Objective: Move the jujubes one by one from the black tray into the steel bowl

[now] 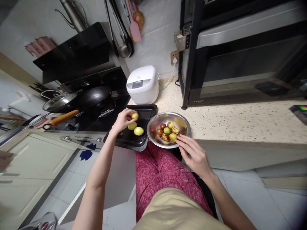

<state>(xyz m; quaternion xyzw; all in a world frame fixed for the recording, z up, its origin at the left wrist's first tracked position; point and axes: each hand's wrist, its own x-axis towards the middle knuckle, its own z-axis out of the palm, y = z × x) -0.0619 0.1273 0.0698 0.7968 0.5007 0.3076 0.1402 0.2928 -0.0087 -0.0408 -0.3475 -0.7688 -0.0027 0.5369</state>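
My left hand (126,120) pinches a small yellow-green fruit (134,116) between thumb and fingers, above a black baking tray (146,111). Two more yellow fruits that look like lemons (138,131) lie on the tray just below it. To the right of the tray, a steel bowl (153,123) holds several mottled red-brown and yellow-green fruits (167,130). My right hand (193,153) is at the bowl's near right rim, its fingers stretched out. Their tips reach over the rim beside a yellow fruit (173,137); whether they touch it I cannot tell.
Behind the tray stands a white rice cooker (144,84), its cord running to a wall socket (174,58). A wok (93,95) and a lidded pan (59,102) with a wooden handle sit on the stove at left. At right, a black microwave (240,70) stands on the speckled counter (230,124).
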